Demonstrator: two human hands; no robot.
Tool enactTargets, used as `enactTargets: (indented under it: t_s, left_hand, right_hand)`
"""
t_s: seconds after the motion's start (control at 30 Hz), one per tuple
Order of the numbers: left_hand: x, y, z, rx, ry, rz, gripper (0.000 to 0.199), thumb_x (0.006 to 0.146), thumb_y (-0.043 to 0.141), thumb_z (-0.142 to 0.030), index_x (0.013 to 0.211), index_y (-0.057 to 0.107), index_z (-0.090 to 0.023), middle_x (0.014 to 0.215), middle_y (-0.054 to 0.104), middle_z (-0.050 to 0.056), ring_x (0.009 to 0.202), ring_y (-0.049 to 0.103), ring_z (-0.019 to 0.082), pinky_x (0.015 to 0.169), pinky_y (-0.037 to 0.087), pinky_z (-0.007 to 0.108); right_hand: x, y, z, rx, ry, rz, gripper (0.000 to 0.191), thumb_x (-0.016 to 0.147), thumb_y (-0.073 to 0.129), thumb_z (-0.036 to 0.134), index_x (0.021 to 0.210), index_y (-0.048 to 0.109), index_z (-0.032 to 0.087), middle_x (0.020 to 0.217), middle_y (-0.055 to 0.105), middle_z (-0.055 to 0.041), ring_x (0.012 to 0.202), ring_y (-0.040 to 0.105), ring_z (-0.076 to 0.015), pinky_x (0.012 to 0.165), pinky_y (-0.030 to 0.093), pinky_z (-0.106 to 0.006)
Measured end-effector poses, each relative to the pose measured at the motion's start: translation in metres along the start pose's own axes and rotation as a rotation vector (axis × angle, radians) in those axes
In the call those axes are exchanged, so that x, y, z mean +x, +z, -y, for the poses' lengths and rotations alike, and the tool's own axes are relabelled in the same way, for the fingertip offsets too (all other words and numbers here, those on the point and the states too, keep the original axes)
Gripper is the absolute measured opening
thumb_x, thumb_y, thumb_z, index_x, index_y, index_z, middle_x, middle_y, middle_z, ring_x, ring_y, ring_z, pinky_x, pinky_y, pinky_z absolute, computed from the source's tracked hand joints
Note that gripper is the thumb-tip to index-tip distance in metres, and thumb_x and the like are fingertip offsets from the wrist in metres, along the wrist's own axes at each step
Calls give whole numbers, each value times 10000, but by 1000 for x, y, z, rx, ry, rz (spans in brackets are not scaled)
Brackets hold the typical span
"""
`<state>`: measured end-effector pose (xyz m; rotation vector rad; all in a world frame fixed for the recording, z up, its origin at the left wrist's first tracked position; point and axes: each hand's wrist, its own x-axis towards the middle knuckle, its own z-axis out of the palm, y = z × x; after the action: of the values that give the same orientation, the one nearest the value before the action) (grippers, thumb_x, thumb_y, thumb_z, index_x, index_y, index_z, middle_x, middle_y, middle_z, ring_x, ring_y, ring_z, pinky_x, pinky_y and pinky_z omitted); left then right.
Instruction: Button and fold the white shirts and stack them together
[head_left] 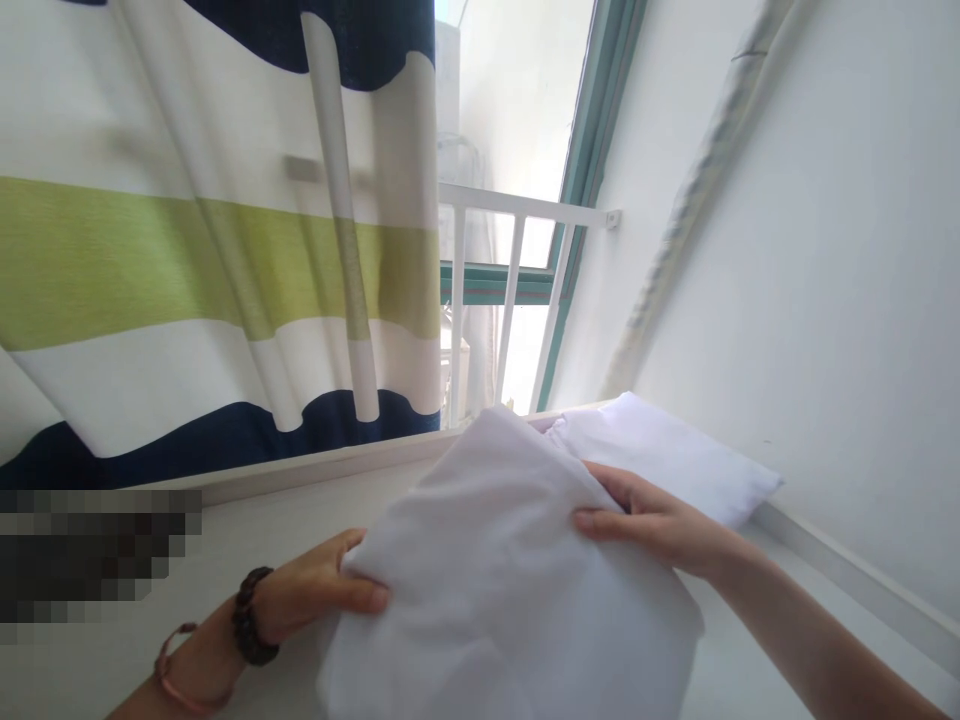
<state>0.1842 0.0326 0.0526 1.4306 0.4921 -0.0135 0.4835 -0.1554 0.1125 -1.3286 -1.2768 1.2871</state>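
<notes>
A large white cloth item (pixel 502 560), perhaps a pillow or folded fabric, is held up at the lower middle of the head view. My left hand (pixel 330 585) pinches its left edge, thumb on the near face and fingers hidden behind. On its upper right edge my right hand (pixel 637 515) is closed, the thumb in front and the other fingers partly behind. A second white cloth item (pixel 667 455), shaped like a pillow, lies beyond my right hand in the corner. A dark beaded bracelet and a thin reddish band circle my left wrist.
The pale surface (pixel 262 560) has a raised rim at the back and right. Behind it hang a white, green and navy curtain (pixel 300 260) and a white railing (pixel 517 250) before a window. A white wall (pixel 840 300) stands at the right. A blurred dark patch covers the lower left.
</notes>
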Motion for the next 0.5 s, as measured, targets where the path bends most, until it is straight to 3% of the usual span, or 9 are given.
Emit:
enactTargets:
  t_s: [0.13,0.27,0.33,0.4,0.5]
  left_hand:
    - [22,8,12,-230,93,27,634,566,803,-437,1118,671,-156,1037,723,116,999,660,330,866,512,415]
    - [64,36,3,-331,79,-17,449,658,775,-355,1044,689,-141,974,731,95,898,685,246,797,536,320]
    - [91,51,-20,-328,115,-96,404,687,769,-308,1043,673,-143,945,731,81,795,687,198,690,548,260]
    - [120,63,-53,-317,232,-134,370,686,774,-263,1018,668,-140,937,725,76,756,680,173,627,540,218]
    - [163,75,-106,-255,404,-95,325,750,735,-257,1043,664,-136,991,709,95,807,679,168,676,554,220]
  right_hand:
    - [-14,-25,4,70,54,-90,573,813,669,367,1343,507,222,1135,693,-79,989,672,-265,832,545,-379]
    - [-33,-55,1,46,106,-187,578,810,653,394,1334,512,195,1166,686,-96,993,674,-282,834,546,-383]
    - [-44,-74,5,-14,132,-255,569,817,641,418,1323,522,188,1165,687,-107,966,684,-285,798,557,-372]
    - [-54,-99,14,-70,136,-348,559,823,631,438,1316,526,196,1158,691,-111,936,694,-283,766,566,-361]
    - [-64,-145,32,-158,117,-499,548,807,636,462,1290,548,221,1118,711,-101,903,704,-282,731,574,-349]
